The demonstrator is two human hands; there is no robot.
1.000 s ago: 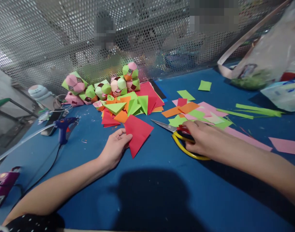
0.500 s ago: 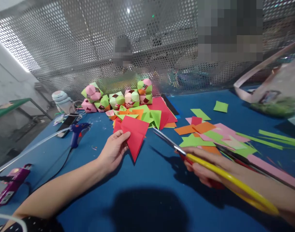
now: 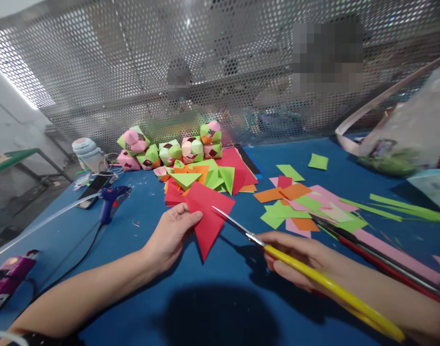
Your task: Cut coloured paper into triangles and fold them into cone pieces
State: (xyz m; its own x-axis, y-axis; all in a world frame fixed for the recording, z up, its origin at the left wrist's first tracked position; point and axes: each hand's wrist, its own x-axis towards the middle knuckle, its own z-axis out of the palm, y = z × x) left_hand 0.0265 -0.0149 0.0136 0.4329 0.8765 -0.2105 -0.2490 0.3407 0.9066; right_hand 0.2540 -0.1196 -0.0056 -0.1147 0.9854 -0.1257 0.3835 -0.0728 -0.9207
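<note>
A folded red paper triangle (image 3: pixel 210 218) hangs point down above the blue table, pinched at its left edge by my left hand (image 3: pixel 169 233). Yellow-handled scissors (image 3: pixel 302 271) are in my right hand (image 3: pixel 295 257), whose fingers wrap round them near the pivot. The blades point left, with their tip over the upper part of the red paper. Behind the triangle lies a pile of green, orange and red folded papers (image 3: pixel 201 175).
Pink and green paper balls (image 3: pixel 169 153) line the mesh panel. At left are a blue glue gun (image 3: pixel 107 199), a phone (image 3: pixel 93 190), a bottle (image 3: pixel 87 154) and a purple power strip (image 3: pixel 11 283). Paper scraps (image 3: pixel 302 202), other scissors (image 3: pixel 371 250) and a plastic bag (image 3: pixel 410 125) occupy the right.
The scissors have moved left, so their tip now overlaps the red triangle. My left hand has turned the paper slightly and brought it a little lower. The whole view has shifted slightly.
</note>
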